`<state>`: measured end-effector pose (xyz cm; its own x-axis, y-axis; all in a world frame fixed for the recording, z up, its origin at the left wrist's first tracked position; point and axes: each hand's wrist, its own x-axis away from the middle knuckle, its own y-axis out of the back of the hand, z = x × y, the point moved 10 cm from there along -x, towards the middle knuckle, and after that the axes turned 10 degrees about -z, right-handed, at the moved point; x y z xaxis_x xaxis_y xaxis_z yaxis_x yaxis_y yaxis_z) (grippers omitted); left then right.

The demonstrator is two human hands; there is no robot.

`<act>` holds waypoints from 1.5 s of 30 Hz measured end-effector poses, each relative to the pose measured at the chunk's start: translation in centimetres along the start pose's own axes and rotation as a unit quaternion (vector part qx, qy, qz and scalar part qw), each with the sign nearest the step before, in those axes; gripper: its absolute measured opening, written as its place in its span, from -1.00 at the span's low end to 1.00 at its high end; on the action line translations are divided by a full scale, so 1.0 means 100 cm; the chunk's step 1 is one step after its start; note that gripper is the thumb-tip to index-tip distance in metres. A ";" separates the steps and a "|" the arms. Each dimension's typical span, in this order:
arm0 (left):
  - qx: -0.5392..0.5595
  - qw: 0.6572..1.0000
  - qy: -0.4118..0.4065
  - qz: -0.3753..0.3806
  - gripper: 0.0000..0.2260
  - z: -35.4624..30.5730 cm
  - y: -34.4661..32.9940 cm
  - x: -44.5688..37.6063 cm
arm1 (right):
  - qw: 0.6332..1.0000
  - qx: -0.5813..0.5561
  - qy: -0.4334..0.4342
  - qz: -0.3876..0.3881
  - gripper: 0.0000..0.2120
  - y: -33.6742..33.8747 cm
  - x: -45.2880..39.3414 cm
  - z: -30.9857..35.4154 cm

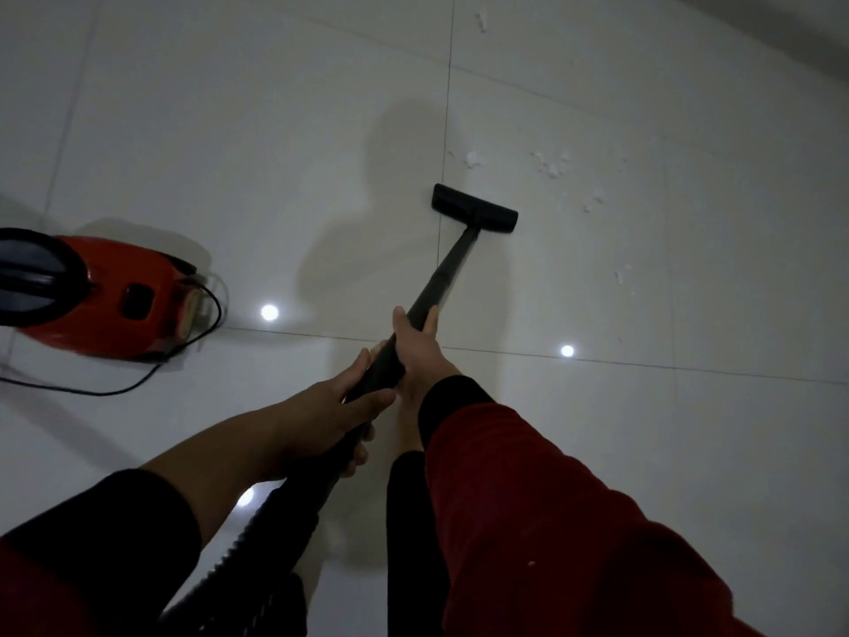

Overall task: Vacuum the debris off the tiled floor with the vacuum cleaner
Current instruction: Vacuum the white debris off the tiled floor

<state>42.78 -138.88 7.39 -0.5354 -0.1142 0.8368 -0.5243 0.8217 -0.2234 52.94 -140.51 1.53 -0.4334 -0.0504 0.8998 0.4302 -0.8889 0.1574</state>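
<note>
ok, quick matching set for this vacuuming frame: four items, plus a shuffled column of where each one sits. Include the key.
Items:
1. floor nozzle
2. red canister
3. right hand
4. white debris

Places:
A. far left on the tiles
B. scattered beyond and right of the nozzle
C. end of the wand, on a grout line
D. higher grip on the wand, ahead of the left hand

Pairs: 1-C, 2-A, 3-D, 4-B
</note>
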 end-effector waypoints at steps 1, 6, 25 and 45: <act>-0.003 1.000 -0.006 -0.002 -0.39 -0.010 0.000 -0.008 | 1.000 0.007 0.004 0.000 -0.32 -0.001 -0.007 0.012; 0.008 1.000 -0.017 -0.022 -0.37 -0.068 -0.002 -0.048 | 1.000 0.009 0.008 0.017 -0.32 -0.010 -0.045 0.074; 0.041 0.997 -0.013 -0.069 -0.39 -0.252 0.009 -0.165 | 0.999 0.001 -0.002 0.053 -0.28 -0.058 -0.153 0.272; 0.082 0.996 0.022 -0.041 -0.51 -0.463 0.124 -0.283 | 0.999 0.021 0.022 0.026 -0.28 -0.192 -0.235 0.489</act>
<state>82.05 -99.60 4.11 -0.4585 -0.1494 0.8760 -0.6682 0.7078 -0.2291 93.59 -99.98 -2.68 -0.4428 -0.1165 0.8890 0.4858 -0.8646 0.1286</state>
